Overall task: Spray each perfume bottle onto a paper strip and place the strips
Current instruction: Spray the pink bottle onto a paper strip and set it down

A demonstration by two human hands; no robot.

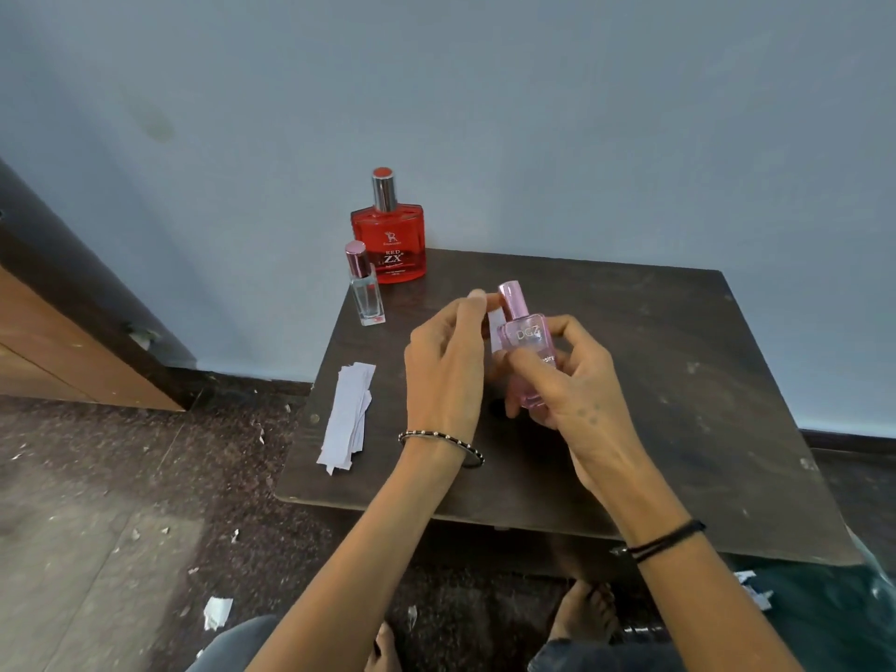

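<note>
While right hand (568, 380) grips pink bottle (525, 338), left hand (443, 363) pinches strip (495, 328)

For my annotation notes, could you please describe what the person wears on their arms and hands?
No sleeves or rings are visible. Above the left hand sits a thin dark bangle with small pale beads; above the right hand, a black thread wristband.

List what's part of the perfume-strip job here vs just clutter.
Job:
pink bottle, gripped by right hand
paper strip, pinched by left hand
red bottle
small clear bottle
strip stack

Lying about:
paper scraps on the floor
wooden furniture, far left
</note>
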